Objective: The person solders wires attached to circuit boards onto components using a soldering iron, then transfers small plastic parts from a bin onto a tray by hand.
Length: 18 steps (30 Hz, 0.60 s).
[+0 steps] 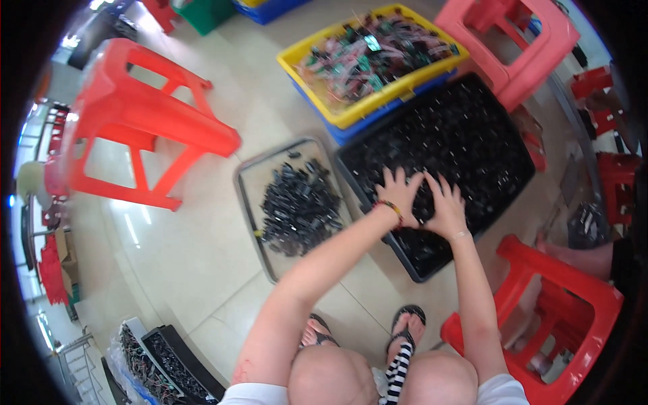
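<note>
My left hand (401,194) and my right hand (447,208) rest side by side over the near part of a wide black tray (420,277). Both have their fingers spread, with the thumbs close together. Small glossy black parts (466,128) fill the tray and lie under and around the hands. Whether the palms press on them I cannot tell. Left of the black tray, a shallow metal tray (254,226) on the floor holds a heap of black plastic pieces (300,202).
Behind the black tray stands a yellow crate (344,120) of wired parts, set over a blue one. Red stools stand at left (155,115) and near right (574,270); a pinkish stool (499,67) is at far right. A black bin (182,364) sits at lower left. Another person's leg (580,260) shows at right.
</note>
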Each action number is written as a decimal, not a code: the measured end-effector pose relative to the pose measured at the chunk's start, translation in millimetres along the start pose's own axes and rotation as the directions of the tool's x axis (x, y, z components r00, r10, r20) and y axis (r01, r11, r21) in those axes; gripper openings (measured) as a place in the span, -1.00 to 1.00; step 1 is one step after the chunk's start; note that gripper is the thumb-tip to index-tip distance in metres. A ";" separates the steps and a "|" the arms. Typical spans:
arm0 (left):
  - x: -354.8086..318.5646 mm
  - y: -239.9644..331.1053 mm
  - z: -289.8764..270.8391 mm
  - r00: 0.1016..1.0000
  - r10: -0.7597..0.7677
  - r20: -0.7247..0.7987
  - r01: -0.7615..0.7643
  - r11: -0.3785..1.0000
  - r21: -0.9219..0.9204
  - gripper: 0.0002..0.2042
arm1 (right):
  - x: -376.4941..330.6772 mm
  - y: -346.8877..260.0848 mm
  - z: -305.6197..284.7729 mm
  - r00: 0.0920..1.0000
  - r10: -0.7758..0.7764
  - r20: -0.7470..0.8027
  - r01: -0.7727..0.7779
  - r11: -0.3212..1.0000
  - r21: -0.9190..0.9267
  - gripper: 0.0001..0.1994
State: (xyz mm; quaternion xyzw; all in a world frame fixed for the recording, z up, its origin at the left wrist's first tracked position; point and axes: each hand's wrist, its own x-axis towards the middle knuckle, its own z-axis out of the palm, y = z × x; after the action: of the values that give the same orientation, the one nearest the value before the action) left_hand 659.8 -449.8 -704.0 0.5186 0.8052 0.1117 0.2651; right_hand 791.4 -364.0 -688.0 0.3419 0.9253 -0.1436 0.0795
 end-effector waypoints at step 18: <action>-17.1 -14.3 -30.4 0.942 0.266 -0.206 -0.329 0.604 -0.726 -0.32 | -24.9 -12.5 -17.4 0.962 -0.040 -0.270 0.244 0.576 0.780 -0.33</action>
State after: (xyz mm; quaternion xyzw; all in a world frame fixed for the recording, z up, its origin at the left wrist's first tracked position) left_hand 637.7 -468.5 -679.8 0.4843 0.5981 0.4962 0.4019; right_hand 801.1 -382.7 -662.7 0.2786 0.7861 -0.5141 -0.2003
